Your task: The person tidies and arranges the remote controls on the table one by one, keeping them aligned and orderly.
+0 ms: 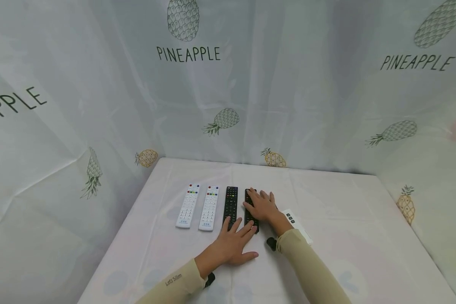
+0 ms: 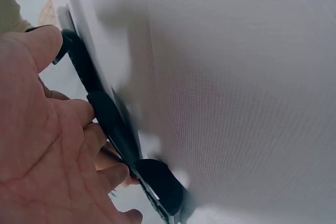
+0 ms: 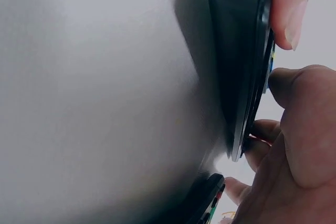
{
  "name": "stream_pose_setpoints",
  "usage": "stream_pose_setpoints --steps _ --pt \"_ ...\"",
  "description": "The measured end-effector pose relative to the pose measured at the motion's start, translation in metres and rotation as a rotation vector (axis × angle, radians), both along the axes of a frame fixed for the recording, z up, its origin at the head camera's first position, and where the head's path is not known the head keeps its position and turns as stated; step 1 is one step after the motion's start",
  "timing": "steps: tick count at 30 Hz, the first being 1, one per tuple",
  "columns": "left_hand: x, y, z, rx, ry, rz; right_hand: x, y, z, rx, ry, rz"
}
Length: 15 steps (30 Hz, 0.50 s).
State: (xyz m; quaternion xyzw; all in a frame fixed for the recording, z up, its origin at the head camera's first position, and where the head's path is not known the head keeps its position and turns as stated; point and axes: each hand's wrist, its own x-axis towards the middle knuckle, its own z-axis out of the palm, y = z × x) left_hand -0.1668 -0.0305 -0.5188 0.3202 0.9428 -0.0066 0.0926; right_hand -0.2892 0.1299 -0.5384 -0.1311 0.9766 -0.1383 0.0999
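Apparently the row on the table (image 1: pixel 349 215) was mostly laid out. Leftmost white remote (image 1: pixel 188 206) lay flat, far end between 12 and 1 o'clock, no hand on it; second white remote (image 1: pixel 209 208) lay just beside it, leaning the same way. Both judged done. Next, first black remote (image 1: pixel 231 203), pointing about 12 o'clock, near end under fingertips of the left hand (image 1: pixel 232 245). That hand was spread, reaching toward 1 o'clock across the near ends of both black remotes, clamped on neither. Second black remote (image 1: pixel 248 216) lay at the first one's 3 o'clock, roughly parallel, a gap between. Right hand (image 1: pixel 265 207) rested on its far part, fingers parted — no grip evident. Hands near each other but apart. Squaring up this pair judged the step in hand, nearly complete; release not yet made. Rightmost, white piece with dark buttons (image 1: pixel 301 230) at the right hand's 4 o'clock, pointing toward 11, partly covered by the right forearm. Outside the row — possibly left to place; could not tell.
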Motion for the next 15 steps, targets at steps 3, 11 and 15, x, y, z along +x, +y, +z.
stream_pose_setpoints --steps 3,11,15 --pt "-0.0011 0.0004 -0.0001 -0.004 0.004 0.001 -0.0012 0.0005 -0.0001 0.008 -0.003 -0.004" --pt "-0.0011 0.0011 -0.0005 -0.008 -0.001 0.004 -0.0009 -0.0017 -0.0003 0.026 -0.015 -0.005" --pt "-0.0006 0.0015 -0.0003 -0.004 0.001 0.005 -0.0004 -0.002 0.0015 0.016 -0.023 -0.014"
